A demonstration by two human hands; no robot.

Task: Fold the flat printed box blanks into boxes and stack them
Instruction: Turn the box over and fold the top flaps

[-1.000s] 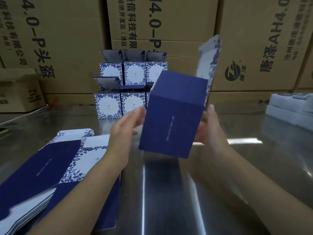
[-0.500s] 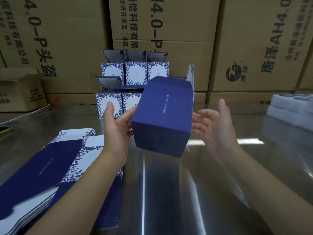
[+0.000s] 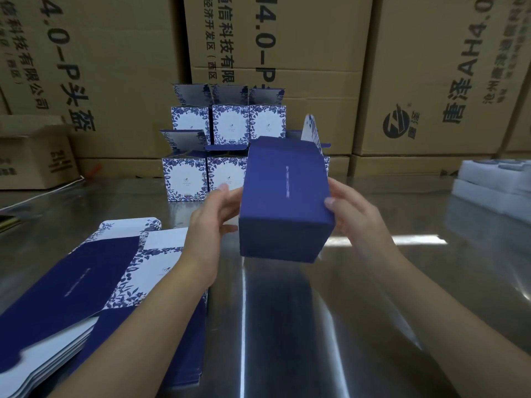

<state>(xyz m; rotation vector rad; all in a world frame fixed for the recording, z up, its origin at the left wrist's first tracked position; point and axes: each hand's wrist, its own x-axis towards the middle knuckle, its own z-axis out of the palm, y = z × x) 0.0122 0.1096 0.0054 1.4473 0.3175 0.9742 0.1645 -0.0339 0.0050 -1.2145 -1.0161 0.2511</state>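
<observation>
A folded dark blue box [image 3: 284, 202] hangs above the steel table, tipped away from me, its white-and-blue lid flap [image 3: 311, 133] standing up at the far end. My left hand [image 3: 212, 225] holds its left side with fingers and thumb curled on it. My right hand [image 3: 353, 214] grips its right side, thumb on the top face. Behind it stands a two-level stack of finished floral boxes [image 3: 227, 156] with open lids. A pile of flat printed blanks [image 3: 86, 282] lies at the lower left.
The shiny steel table [image 3: 373, 311] stretches to the front and right. Large brown cartons [image 3: 287, 53] wall off the back. A small open carton [image 3: 31, 156] sits at the far left. White foam trays [image 3: 497, 182] lie at the right edge.
The box has tipped further from me and moved slightly toward the stack. My right hand, apart from the box half a second ago, now grips its right side.
</observation>
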